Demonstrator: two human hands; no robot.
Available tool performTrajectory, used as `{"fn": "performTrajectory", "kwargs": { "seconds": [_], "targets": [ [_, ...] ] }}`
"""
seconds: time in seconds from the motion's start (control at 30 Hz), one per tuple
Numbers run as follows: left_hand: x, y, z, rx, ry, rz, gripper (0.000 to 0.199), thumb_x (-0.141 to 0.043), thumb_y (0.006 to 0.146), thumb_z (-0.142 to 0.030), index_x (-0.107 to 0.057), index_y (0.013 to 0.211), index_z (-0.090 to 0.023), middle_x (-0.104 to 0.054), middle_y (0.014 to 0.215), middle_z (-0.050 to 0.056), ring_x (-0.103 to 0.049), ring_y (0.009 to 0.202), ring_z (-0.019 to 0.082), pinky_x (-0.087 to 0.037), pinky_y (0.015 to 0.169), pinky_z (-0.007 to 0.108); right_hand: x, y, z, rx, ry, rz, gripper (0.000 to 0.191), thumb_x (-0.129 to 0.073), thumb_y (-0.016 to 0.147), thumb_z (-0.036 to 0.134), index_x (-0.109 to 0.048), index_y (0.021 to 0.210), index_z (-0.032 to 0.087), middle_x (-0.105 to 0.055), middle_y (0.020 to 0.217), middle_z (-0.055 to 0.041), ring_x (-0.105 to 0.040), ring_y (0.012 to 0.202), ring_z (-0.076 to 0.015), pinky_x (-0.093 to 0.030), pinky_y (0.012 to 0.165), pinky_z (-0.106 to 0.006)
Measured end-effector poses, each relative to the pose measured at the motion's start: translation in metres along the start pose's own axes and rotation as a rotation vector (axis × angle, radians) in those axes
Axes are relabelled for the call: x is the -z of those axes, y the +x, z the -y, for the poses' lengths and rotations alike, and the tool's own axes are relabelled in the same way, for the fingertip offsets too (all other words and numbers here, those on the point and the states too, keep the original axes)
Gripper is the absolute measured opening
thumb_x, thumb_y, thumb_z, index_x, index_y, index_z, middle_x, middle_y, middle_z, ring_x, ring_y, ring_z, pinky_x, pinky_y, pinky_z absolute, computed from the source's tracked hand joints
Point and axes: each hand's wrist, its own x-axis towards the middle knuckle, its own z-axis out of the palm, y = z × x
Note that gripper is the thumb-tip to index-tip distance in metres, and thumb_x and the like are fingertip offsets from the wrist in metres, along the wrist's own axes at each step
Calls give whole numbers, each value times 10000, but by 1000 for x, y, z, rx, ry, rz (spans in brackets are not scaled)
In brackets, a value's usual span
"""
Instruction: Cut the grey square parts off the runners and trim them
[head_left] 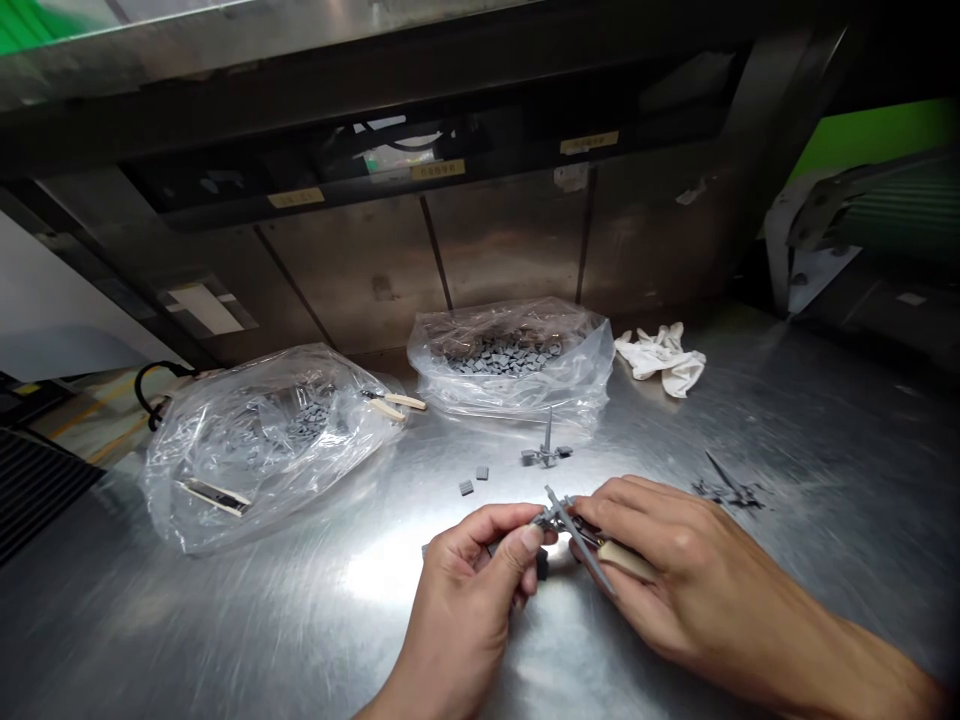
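Note:
My left hand (469, 590) pinches one end of a grey plastic parts runner (574, 533) between thumb and fingers. My right hand (660, 550) is closed around small beige-handled nippers (626, 560), and its fingers also rest against the runner. The nippers' jaws are hidden among my fingers and the runner. Two small grey square pieces (472, 480) lie on the steel just left of my hands. A grey runner fragment with a standing stem (546, 450) sits beyond them.
Two clear plastic bags of small grey pieces (262, 445) (510, 365) lie at the back of the steel table (225, 620). A second beige-handled nipper (394, 403) rests on the left bag. White cloth (664, 358) and dark runner scraps (727, 490) lie right. A steel shelf overhangs.

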Motion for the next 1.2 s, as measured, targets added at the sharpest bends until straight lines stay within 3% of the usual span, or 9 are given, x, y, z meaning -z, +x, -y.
{"fn": "performTrajectory", "kwargs": {
  "seconds": [0.3, 0.5, 0.73, 1.0, 1.1, 1.17, 1.2],
  "targets": [
    [-1, -1, -3, 25, -4, 5, 330, -753, 819, -416, -783, 1008, -147, -533, 577, -32, -407, 557, 90, -280, 557, 246, 0, -1, -4, 58, -59, -5, 164, -542, 921, 152, -643, 1037, 209, -604, 822, -25, -561, 726, -194, -419, 635, -331],
    [1, -1, 0, 15, -7, 19, 305, -757, 827, -405, -773, 1001, -155, -526, 570, -42, -402, 550, 81, -278, 547, 237, -1, -4, -7, 57, -10, -13, 145, -531, 895, 108, -639, 922, 201, -587, 760, -8, -537, 655, -164, -378, 581, -298],
    [-1, 2, 0, 45, -176, 96, 319, -768, 825, -416, -741, 1011, -157, -585, 624, -22, -434, 555, 69, -324, 552, 210, 2, -1, -3, -16, 122, 0, 214, -510, 899, 110, -685, 957, 219, -617, 762, -1, -562, 664, -153, -405, 604, -289],
    [-2, 0, -1, 61, -229, 120, 310, -772, 822, -397, -702, 1000, -153, -675, 725, 23, -468, 556, 62, -362, 570, 197, 13, 9, -6, -198, 229, -64, 190, -535, 958, 279, -668, 839, 214, -662, 739, 3, -590, 659, -151, -419, 616, -290],
    [-1, 1, -4, 54, -231, 120, 299, -740, 841, -394, -679, 1017, -160, -673, 789, 27, -470, 571, 68, -370, 578, 211, 25, 5, 1, -223, 314, 19, 177, -571, 948, 323, -680, 846, 227, -683, 742, 6, -615, 668, -158, -441, 606, -273],
    [3, 3, -5, 44, -169, 109, 288, -693, 871, -411, -664, 1028, -171, -665, 832, 28, -451, 577, 75, -353, 563, 220, 27, -1, 10, -174, 358, 138, 61, -684, 872, 307, -688, 896, 250, -721, 837, 13, -660, 756, -170, -476, 655, -252],
    [5, 5, -5, 19, -90, 90, 275, -658, 893, -422, -659, 1019, -177, -653, 830, 24, -449, 588, 84, -351, 564, 228, 25, -5, 16, -142, 357, 203, 120, -752, 811, 287, -685, 906, 261, -729, 885, 17, -672, 794, -175, -487, 676, -242]
  ]
}}
